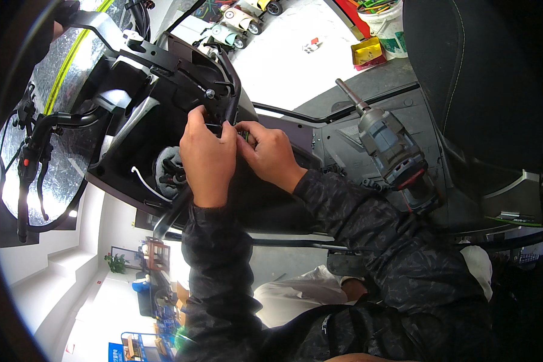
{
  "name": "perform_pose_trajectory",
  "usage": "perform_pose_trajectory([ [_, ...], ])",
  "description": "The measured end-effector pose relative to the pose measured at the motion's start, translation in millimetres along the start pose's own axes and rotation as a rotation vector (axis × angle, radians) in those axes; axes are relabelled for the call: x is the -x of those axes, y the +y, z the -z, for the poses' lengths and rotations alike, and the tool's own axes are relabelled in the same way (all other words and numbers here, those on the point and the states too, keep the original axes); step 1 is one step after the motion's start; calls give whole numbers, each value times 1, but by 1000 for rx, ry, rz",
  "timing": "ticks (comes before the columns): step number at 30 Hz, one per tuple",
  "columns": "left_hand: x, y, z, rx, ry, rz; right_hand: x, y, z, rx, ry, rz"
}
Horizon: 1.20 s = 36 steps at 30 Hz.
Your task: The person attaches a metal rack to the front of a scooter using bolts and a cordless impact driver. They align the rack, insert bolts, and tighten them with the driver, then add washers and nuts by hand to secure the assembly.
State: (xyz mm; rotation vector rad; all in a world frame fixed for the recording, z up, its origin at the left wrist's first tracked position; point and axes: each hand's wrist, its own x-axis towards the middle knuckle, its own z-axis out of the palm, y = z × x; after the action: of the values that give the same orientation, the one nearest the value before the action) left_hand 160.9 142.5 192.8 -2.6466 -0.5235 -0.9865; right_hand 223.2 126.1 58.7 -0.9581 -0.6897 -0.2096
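My left hand and my right hand meet at a black curved tube on the front of a dark vehicle body. The fingers of both are closed in a pinch at its lower end. A small greenish bit shows by my right thumb, but what each hand holds is hidden. Above my left hand, a black bracket carries a round bolt head. Below and left of it, a grey, glove-like bundle sits in a recess, with a thin white strip curving beside it.
A cordless power wrench lies on the grey footboard to the right. A dark seat rises beyond it. Handlebars stand at the left. Part of another hand shows top left. A yellow-and-red box and a white bucket stand at the back.
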Motion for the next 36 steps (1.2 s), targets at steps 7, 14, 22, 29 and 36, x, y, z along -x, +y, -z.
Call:
perform_pose_trajectory([
  [7, 2, -1, -2, -22, 13, -4, 0, 1, 0, -16, 8, 41],
  [14, 2, 3, 0, -35, 15, -3, 0, 2, 0, -6, -3, 14],
  [22, 2, 3, 0, -34, 8, 22, 0, 2, 0, 0, 5, 35],
  [29, 0, 5, -2, -44, 42, 15, 0, 1, 2, -10, -1, 3],
  [36, 1, 8, -1, -50, 53, 32, -2, 0, 4, 3, 1, 13],
])
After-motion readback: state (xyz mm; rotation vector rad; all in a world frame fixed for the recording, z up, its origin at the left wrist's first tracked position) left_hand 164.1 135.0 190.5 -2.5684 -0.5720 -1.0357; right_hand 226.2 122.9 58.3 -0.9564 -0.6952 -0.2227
